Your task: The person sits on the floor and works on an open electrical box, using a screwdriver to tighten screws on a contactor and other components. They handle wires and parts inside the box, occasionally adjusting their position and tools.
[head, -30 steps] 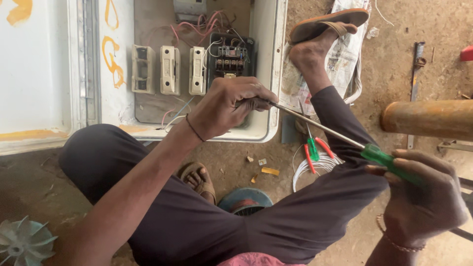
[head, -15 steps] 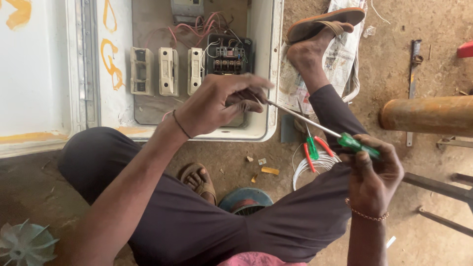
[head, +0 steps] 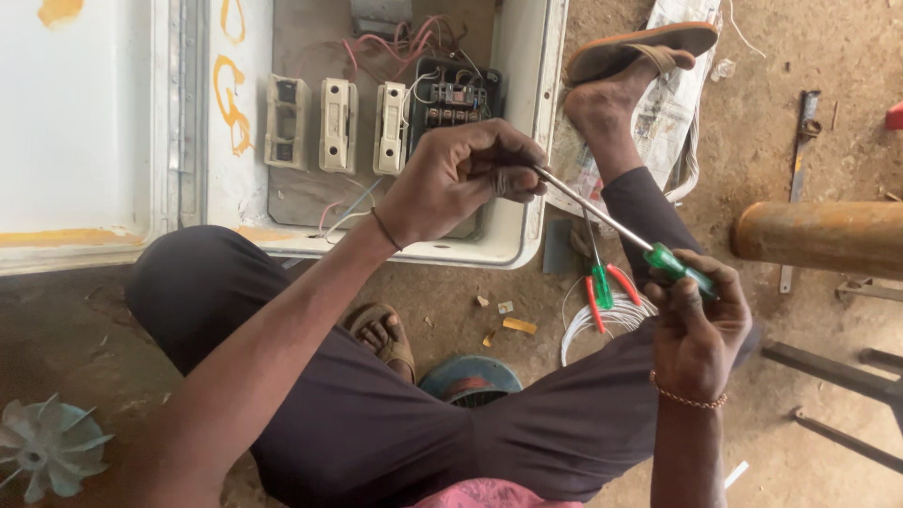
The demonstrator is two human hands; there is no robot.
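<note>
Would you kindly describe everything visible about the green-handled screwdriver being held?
The screwdriver has a translucent green handle and a slim, bare metal shaft. It slants up-left across the lap. The right hand wraps the handle; the left hand pinches the tip end, hiding it, above the open electrical box.

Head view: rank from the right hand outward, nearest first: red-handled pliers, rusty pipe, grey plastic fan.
From the right hand:
1. Red-handled pliers, on the ground just left of the hand, by the white wire coil.
2. Rusty pipe, up and to the right, at the frame edge.
3. Grey plastic fan, far bottom-left corner.
</note>
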